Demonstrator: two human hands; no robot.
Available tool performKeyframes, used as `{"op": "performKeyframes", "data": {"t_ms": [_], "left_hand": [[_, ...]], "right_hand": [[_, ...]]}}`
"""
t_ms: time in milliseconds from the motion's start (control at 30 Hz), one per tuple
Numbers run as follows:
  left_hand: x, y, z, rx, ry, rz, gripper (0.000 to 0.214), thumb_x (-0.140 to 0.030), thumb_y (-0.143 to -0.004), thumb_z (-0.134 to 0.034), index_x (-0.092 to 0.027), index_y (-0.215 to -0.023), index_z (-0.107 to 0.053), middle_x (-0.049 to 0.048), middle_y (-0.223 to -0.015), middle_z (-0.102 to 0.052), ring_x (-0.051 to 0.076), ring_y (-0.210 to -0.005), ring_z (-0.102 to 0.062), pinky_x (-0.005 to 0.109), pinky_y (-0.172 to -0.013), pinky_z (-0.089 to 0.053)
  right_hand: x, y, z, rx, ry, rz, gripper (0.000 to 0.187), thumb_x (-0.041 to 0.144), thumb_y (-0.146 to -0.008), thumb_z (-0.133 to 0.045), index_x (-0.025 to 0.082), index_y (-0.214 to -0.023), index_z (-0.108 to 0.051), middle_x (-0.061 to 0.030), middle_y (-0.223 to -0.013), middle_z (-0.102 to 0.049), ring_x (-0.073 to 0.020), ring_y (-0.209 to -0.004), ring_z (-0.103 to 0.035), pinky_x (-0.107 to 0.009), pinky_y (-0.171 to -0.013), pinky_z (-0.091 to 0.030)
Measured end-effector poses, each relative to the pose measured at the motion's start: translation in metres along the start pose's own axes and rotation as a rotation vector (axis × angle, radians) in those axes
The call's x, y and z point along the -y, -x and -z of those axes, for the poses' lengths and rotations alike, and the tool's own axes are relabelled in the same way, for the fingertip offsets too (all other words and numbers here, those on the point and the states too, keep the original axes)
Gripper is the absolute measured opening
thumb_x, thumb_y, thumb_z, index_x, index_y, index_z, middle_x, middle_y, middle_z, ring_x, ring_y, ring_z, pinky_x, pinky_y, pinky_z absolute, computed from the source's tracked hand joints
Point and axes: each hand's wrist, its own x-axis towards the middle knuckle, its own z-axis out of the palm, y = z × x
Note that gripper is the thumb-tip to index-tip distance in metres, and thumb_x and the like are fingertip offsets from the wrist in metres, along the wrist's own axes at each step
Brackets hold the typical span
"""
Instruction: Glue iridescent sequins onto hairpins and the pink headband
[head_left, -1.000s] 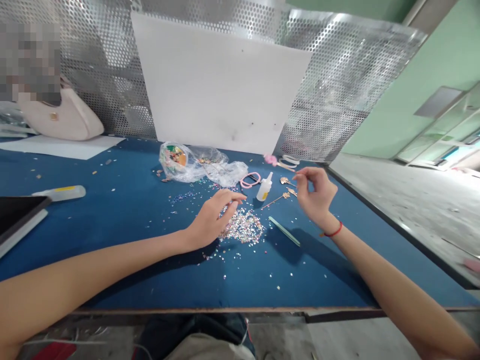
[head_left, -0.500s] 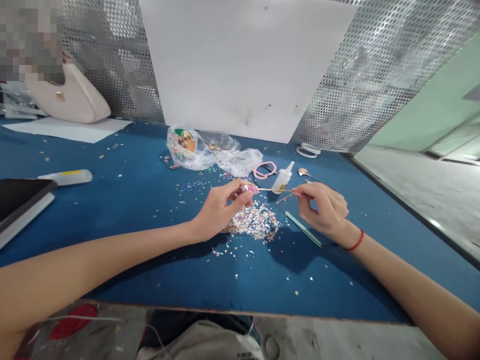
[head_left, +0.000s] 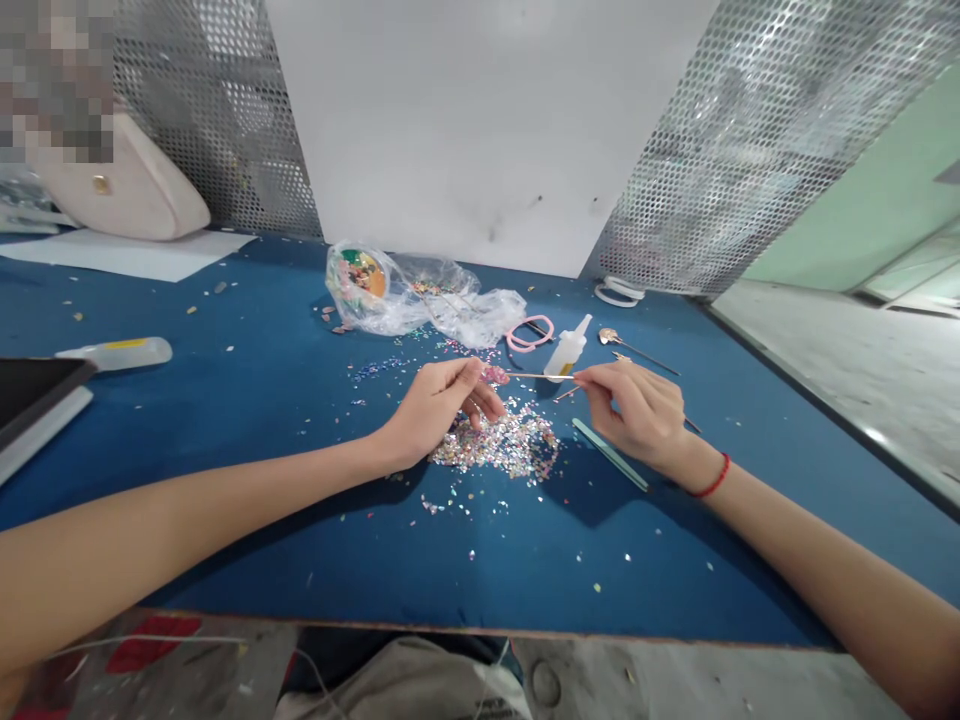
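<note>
My left hand (head_left: 444,408) hovers over a heap of glittery sequins (head_left: 501,444) on the blue table (head_left: 240,420), its fingers pinched on the pink ornamented end of a thin gold hairpin (head_left: 534,376). My right hand (head_left: 631,410) pinches the other end of the same pin, so the stick spans level between both hands. A small white glue bottle (head_left: 567,349) stands just behind the pin.
A clear plastic bag (head_left: 420,300) with colourful bits lies behind the heap, beside a pink hair tie (head_left: 529,333). More gold pins (head_left: 637,347) and a green file (head_left: 609,455) lie right. A white tube (head_left: 116,353) and dark tablet (head_left: 34,385) sit left. A pale handbag (head_left: 120,195) rests against the mesh wall.
A second ago my right hand held the pin up alone at the right; it brought the pin leftwards and down, and my left hand rose from the sequins to pinch its pink end.
</note>
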Motion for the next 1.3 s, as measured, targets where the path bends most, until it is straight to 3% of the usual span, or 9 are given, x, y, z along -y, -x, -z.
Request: {"op": "performKeyframes", "data": {"t_ms": [133, 300, 433, 733, 867, 1000, 1133, 1233, 1300], "left_hand": [[0.001, -0.002, 0.001, 0.016, 0.052, 0.041, 0.050, -0.061, -0.091, -0.041, -0.017, -0.076, -0.061, 0.0109, -0.073, -0.071, 0.015, -0.059, -0.064, 0.029, -0.056, -0.054], [0.004, -0.005, 0.003, 0.004, -0.017, 0.032, 0.032, -0.049, -0.086, -0.058, -0.018, -0.080, -0.064, 0.0073, -0.073, -0.071, 0.012, -0.050, -0.059, 0.028, -0.053, -0.052], [0.007, -0.008, 0.003, -0.022, -0.034, 0.025, 0.028, -0.044, -0.085, -0.060, -0.017, -0.078, -0.064, 0.0080, -0.074, -0.071, 0.012, -0.049, -0.059, 0.030, -0.049, -0.051], [-0.003, -0.024, 0.020, -0.098, -0.011, 0.016, 0.027, -0.043, -0.082, -0.065, -0.016, -0.076, -0.067, 0.0093, -0.076, -0.069, 0.014, -0.060, -0.062, 0.027, -0.049, -0.051], [-0.003, -0.023, -0.003, -0.030, 0.084, 0.065, 0.025, -0.041, -0.080, -0.068, -0.017, -0.083, -0.071, 0.0075, -0.085, -0.070, 0.011, -0.060, -0.059, 0.027, -0.055, -0.054], [-0.002, -0.027, -0.023, -0.038, 0.137, 0.076, 0.031, -0.043, -0.090, -0.056, -0.017, -0.087, -0.071, 0.0064, -0.081, -0.068, 0.012, -0.072, -0.061, 0.026, -0.065, -0.056], [-0.004, -0.061, 0.014, -0.174, -0.032, 0.041, 0.025, -0.034, -0.090, -0.058, -0.014, -0.083, -0.070, 0.0103, -0.091, -0.070, 0.013, -0.073, -0.063, 0.026, -0.064, -0.055], [-0.007, -0.093, 0.061, -0.397, -0.339, 0.134, 0.016, -0.023, -0.086, -0.063, -0.011, -0.079, -0.071, 0.0103, -0.083, -0.071, 0.012, -0.067, -0.064, 0.026, -0.069, -0.055], [-0.006, -0.109, 0.084, -0.455, -0.429, 0.187, 0.015, -0.019, -0.080, -0.067, -0.009, -0.069, -0.069, 0.0092, -0.070, -0.070, 0.015, -0.064, -0.065, 0.028, -0.067, -0.055]], "right_hand": [[0.000, 0.000, 0.000, 0.007, -0.032, -0.002, 0.012, 0.010, -0.088, -0.053, 0.021, -0.091, -0.057, -0.0035, -0.074, -0.071, -0.0144, -0.060, -0.065, -0.027, -0.057, -0.049], [0.004, 0.000, 0.001, 0.041, -0.053, 0.070, 0.013, 0.010, -0.089, -0.054, 0.020, -0.095, -0.057, -0.0043, -0.078, -0.073, -0.0142, -0.065, -0.067, -0.025, -0.057, -0.050], [0.006, 0.000, 0.000, 0.047, -0.080, 0.156, 0.014, 0.010, -0.089, -0.058, 0.017, -0.101, -0.056, -0.0054, -0.080, -0.073, -0.0143, -0.068, -0.067, -0.025, -0.061, -0.052], [0.010, 0.002, -0.011, 0.134, -0.145, -0.047, 0.018, 0.014, -0.094, -0.048, 0.013, -0.107, -0.061, -0.0068, -0.078, -0.072, -0.0134, -0.056, -0.064, -0.024, -0.048, -0.047], [0.025, -0.002, -0.007, 0.106, -0.234, -0.112, 0.020, 0.016, -0.094, -0.048, 0.016, -0.107, -0.064, -0.0046, -0.074, -0.073, -0.0125, -0.052, -0.063, -0.023, -0.048, -0.049], [0.030, -0.006, -0.001, 0.105, -0.271, -0.065, 0.022, 0.015, -0.094, -0.047, 0.016, -0.111, -0.062, -0.0046, -0.076, -0.074, -0.0127, -0.054, -0.064, -0.024, -0.051, -0.051], [0.021, -0.008, 0.001, 0.107, -0.257, -0.037, 0.017, 0.014, -0.094, -0.047, 0.013, -0.104, -0.061, -0.0064, -0.077, -0.073, -0.0129, -0.055, -0.064, -0.025, -0.050, -0.050], [0.014, -0.006, -0.002, 0.107, -0.230, -0.022, 0.017, 0.013, -0.095, -0.045, 0.013, -0.101, -0.060, -0.0072, -0.077, -0.073, -0.0144, -0.058, -0.066, -0.025, -0.050, -0.050], [0.013, -0.004, -0.004, 0.119, -0.218, -0.007, 0.018, 0.014, -0.095, -0.043, 0.014, -0.100, -0.060, -0.0081, -0.080, -0.074, -0.0152, -0.062, -0.068, -0.026, -0.052, -0.051]]}}
